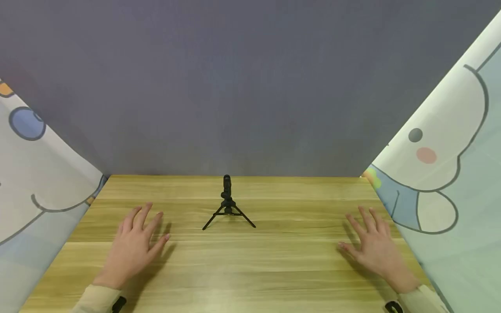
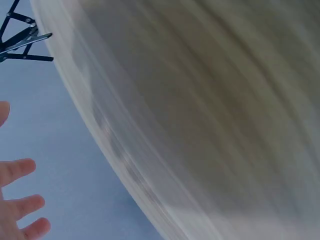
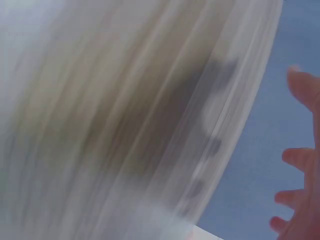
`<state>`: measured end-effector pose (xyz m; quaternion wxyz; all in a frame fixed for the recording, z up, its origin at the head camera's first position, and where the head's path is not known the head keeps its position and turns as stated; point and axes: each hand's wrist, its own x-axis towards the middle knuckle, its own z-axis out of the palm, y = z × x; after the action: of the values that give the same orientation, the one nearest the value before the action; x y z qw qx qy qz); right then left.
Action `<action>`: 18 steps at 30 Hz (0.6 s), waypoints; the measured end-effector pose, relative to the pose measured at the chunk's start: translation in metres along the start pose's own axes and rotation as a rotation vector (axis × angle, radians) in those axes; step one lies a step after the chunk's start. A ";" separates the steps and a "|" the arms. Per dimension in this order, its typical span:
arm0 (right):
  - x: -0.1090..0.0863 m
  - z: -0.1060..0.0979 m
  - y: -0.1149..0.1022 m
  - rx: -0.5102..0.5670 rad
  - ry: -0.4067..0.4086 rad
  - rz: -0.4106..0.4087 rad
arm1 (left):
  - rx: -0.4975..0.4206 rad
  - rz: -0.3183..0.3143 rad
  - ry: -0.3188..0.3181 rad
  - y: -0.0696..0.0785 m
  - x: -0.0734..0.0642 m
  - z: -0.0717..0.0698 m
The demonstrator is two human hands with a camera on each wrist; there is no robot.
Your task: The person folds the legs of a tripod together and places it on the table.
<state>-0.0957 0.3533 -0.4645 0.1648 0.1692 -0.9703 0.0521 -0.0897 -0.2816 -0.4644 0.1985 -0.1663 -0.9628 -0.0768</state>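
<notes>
A small black tripod (image 1: 228,200) stands upright on the wooden table with its legs spread, toward the back and a little left of the middle. My left hand (image 1: 135,245) hovers over the left part of the table, fingers spread, holding nothing. On the right side my right hand (image 1: 372,245) is likewise spread and holds nothing. Both hands are apart from the tripod, the left one nearer to it. The tripod's legs (image 2: 25,37) also show at the upper left of the left wrist view. In the right wrist view the right hand's fingers (image 3: 297,160) extend with nothing between them.
The wooden table (image 1: 250,265) has light and dark grain. A plain grey panel (image 1: 235,87) rises behind its back edge. Cloths with cartoon prints flank it, one left cloth (image 1: 51,174) and one right cloth (image 1: 438,204). Dark bands (image 1: 393,307) show at both wrists.
</notes>
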 end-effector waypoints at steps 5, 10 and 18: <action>0.005 0.005 -0.008 0.103 0.032 -0.017 | -0.092 -0.004 0.076 0.010 0.008 0.003; 0.013 0.011 -0.025 0.248 0.078 0.008 | -0.217 -0.040 0.087 0.025 0.019 0.009; 0.032 0.018 -0.055 0.465 0.116 0.044 | -0.387 -0.125 0.032 0.047 0.036 0.018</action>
<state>-0.1105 0.2889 -0.4683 0.1755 0.1780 -0.9246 0.2873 -0.1109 -0.2235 -0.4622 0.1729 -0.1401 -0.9353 -0.2750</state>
